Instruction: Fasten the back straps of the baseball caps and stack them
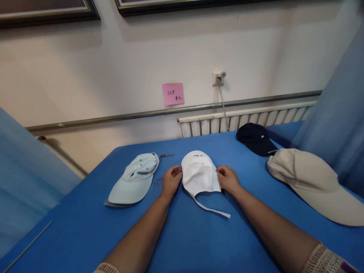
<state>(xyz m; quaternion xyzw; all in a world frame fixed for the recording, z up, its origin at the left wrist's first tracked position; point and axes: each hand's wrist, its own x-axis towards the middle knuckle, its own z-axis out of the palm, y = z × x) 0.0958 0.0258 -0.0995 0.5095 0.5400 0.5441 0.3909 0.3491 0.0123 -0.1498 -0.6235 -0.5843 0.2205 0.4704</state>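
A white cap (199, 174) lies on the blue-covered table in front of me, its back opening toward me. Its loose strap curls out along the table to the right, and small dark lettering marks the far end. My left hand (171, 182) pinches the cap's left edge with bent fingers. On the opposite side, my right hand (228, 179) has thumb and fingers closed on the right edge, near a small dark piece at the corner. The cap's brim is not visible. To the left of my left hand rests a pale mint cap (135, 178) with its strap sticking out behind.
A beige long-brimmed cap (309, 178) and a navy cap (254, 138) sit on the right. The blue table (193, 242) backs onto a radiator (204, 126), a metal pipe (136, 115) and a wall socket (218, 78). A thin rod (28, 246) lies at the front left. Blue curtains hang at both sides.
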